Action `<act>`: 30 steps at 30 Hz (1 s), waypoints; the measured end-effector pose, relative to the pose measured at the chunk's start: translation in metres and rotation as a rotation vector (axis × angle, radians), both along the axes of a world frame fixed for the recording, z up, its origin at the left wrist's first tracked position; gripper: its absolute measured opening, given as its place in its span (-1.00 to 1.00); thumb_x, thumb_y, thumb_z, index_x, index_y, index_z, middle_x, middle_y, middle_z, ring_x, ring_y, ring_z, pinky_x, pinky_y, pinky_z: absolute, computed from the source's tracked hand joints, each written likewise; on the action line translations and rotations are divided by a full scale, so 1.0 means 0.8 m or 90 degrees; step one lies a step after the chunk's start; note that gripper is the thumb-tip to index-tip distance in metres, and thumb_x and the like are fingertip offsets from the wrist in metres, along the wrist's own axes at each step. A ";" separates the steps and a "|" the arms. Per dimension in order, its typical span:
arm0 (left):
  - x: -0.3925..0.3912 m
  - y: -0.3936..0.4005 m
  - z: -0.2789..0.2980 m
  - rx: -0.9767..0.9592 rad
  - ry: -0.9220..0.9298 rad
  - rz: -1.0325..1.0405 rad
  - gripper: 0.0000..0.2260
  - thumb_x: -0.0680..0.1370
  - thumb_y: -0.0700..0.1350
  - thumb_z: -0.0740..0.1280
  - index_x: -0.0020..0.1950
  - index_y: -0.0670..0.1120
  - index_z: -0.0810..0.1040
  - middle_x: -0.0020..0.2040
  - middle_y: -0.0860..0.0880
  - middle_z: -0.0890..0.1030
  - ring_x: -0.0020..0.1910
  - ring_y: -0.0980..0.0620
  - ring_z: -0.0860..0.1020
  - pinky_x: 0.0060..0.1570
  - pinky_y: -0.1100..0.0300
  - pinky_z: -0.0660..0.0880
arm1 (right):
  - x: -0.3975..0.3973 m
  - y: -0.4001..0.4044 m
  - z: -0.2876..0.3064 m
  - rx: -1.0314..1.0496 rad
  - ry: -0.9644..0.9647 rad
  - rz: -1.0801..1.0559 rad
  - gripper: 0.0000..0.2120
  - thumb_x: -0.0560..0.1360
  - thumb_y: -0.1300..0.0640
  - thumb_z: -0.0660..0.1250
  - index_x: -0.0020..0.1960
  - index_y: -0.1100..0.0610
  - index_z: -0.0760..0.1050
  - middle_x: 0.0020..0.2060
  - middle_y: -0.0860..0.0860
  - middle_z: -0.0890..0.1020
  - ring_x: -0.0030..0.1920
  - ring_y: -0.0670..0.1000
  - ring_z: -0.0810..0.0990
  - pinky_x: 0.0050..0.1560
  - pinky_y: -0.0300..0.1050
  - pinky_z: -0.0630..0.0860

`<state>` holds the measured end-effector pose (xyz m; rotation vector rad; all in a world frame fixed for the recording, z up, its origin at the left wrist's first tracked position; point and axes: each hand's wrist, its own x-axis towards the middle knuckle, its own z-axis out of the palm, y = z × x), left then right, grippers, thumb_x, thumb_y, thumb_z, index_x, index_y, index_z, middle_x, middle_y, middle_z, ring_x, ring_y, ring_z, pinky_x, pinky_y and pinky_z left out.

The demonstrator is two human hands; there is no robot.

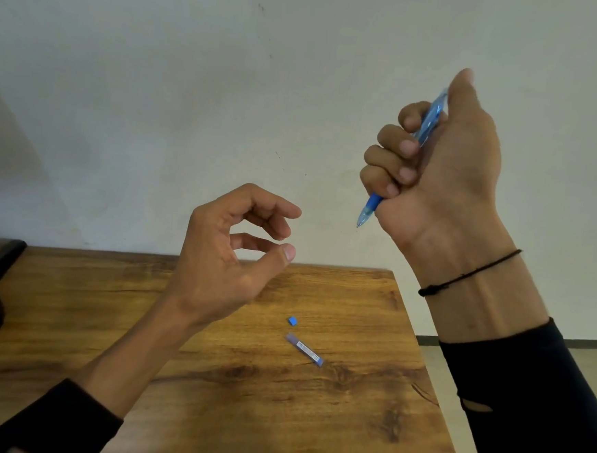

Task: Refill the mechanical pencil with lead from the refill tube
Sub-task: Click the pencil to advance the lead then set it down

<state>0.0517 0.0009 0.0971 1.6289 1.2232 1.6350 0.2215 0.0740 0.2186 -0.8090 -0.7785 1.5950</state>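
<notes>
- Wooden table (68, 315) against a plain white wall (159, 72).
- I see the right hand (448, 166) raised, fist wrapped round the blue mechanical pencil (370, 207) — tip down, thumb on its top end.
- Left hand (230, 256) holds nothing, fingers loosely curled, hovering above the table.
- Lead refill tube (304, 349) lies flat on the table, small blue cap (292, 320) just beside it.

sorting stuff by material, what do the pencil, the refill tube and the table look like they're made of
Mechanical pencil: looks like clear blue plastic, glossy, since light passes through the barrel; the grip band is opaque blue. Refill tube: probably plastic, bluish-purple and slightly translucent, with a printed label. Table: wood-grain surface with knots and a matte sheen; whether solid wood or laminate, I cannot tell.
</notes>
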 end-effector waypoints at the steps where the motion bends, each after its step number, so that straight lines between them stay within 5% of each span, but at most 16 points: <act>1: 0.000 0.000 0.000 0.000 -0.001 -0.001 -0.70 0.44 -0.28 0.54 0.10 0.01 0.70 -0.10 0.00 0.69 -0.04 0.03 0.67 -0.10 0.26 0.66 | 0.002 -0.001 0.001 -0.010 0.000 0.006 -0.43 0.71 -0.26 0.10 -0.34 0.08 0.25 -0.49 -0.03 0.23 -0.52 -0.05 0.09 -0.48 -0.16 0.05; 30: 0.002 0.003 -0.003 0.003 0.002 -0.007 -0.69 0.44 -0.28 0.54 0.10 0.03 0.70 -0.09 0.01 0.69 -0.04 0.01 0.68 -0.09 0.25 0.66 | 0.001 -0.001 0.002 -0.028 -0.005 0.017 -0.47 0.66 -0.14 0.12 -0.40 0.08 0.15 -0.53 -0.02 0.16 -0.54 -0.03 0.03 -0.50 -0.18 0.03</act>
